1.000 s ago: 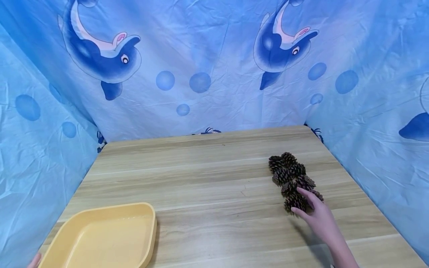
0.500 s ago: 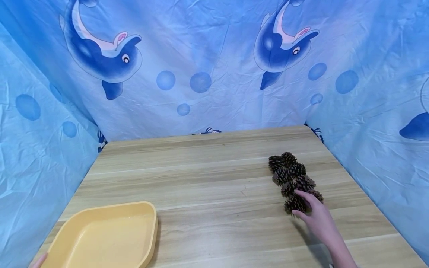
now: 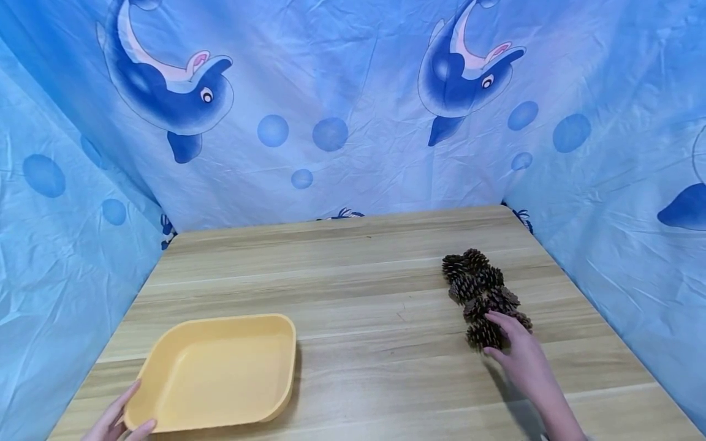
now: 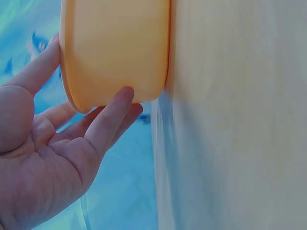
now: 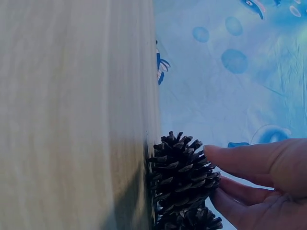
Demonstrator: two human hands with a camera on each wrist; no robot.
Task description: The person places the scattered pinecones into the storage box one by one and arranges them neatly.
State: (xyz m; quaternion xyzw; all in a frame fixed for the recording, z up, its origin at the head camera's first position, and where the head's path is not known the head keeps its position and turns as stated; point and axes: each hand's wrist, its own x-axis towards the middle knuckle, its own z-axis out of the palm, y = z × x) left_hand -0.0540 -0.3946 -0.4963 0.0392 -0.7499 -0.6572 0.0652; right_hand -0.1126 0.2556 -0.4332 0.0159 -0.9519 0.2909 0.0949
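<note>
A pale yellow tray [image 3: 220, 373] stands at the left front of the table. My left hand [image 3: 118, 419] holds its near-left corner, with thumb and fingers on either side of it. In the left wrist view, the fingers [image 4: 115, 112] lie against the tray's outer wall [image 4: 120, 52] and another digit reaches the rim. A dark brown pine cone [image 3: 484, 335] lies at the near end of a pine cone cluster [image 3: 474, 285]. My right hand [image 3: 524, 361] is over that cone, thumb and fingers apart, and in the right wrist view the fingertips [image 5: 209, 152] are right at its scales [image 5: 182, 177].
The wood-grain table [image 3: 353, 294] extends between tray and pine cones. Blue cloth with printed dolphins [image 3: 182, 92] hangs behind and along both sides. Several pine cones lie packed together beyond my right hand.
The tray has slid right and away from me, with my left hand coming further into view at its corner. My right hand has stayed by the near pine cone, shifting only slightly.
</note>
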